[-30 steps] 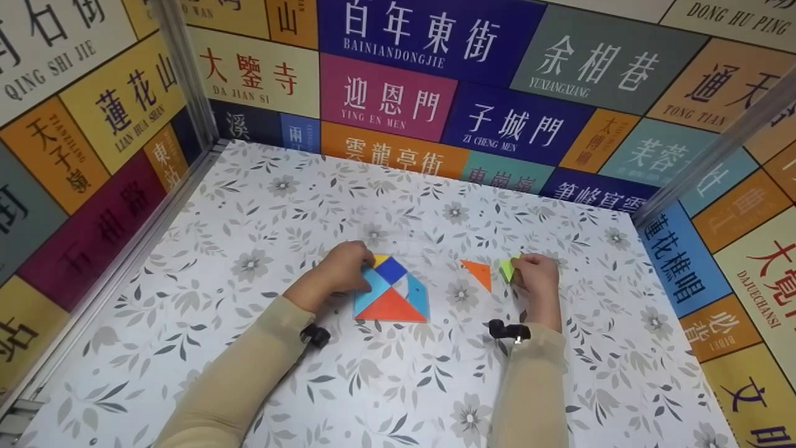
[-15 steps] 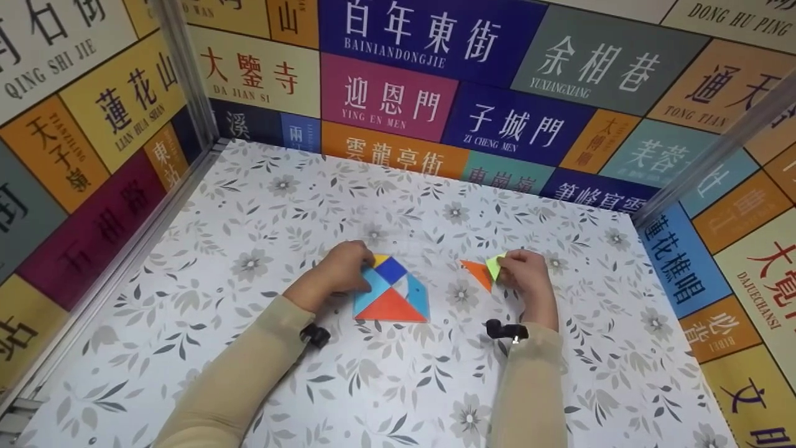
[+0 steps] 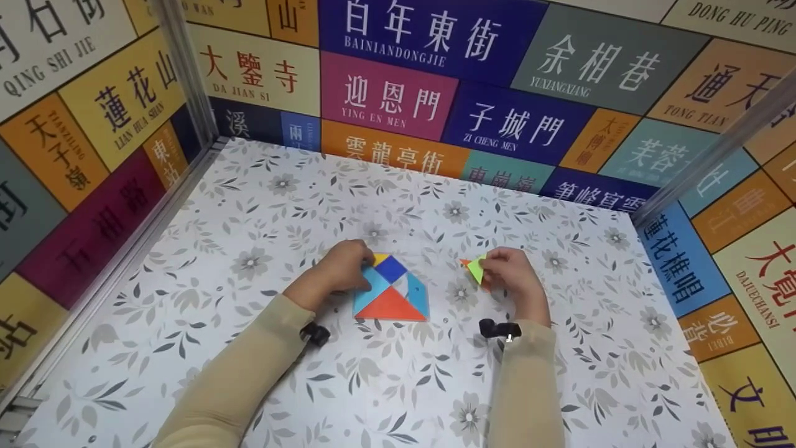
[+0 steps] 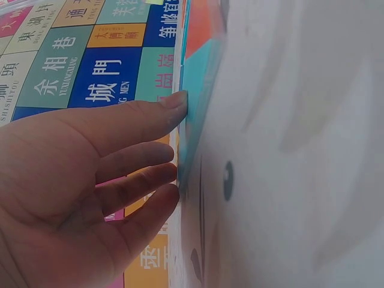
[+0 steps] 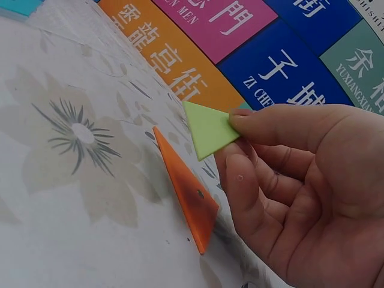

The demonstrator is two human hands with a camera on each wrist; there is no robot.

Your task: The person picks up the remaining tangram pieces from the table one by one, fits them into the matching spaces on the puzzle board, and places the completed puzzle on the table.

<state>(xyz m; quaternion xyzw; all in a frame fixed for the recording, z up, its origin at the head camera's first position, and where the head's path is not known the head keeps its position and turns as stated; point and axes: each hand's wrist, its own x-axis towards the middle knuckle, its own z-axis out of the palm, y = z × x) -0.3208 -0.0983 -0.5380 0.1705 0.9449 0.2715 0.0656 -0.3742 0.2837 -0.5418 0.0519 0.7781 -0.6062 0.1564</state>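
Green triangle (image 5: 210, 131): pinched by right hand (image 3: 515, 274); clear orange triangle (image 5: 193, 201) beside hand.
Left hand (image 3: 337, 267): fingers extended, touching turquoise piece (image 3: 365, 298); steady it.

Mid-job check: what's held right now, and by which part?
The right hand pinches the lime-green triangle by its palm-side end. The left hand touches the light blue piece; no grip shows there.
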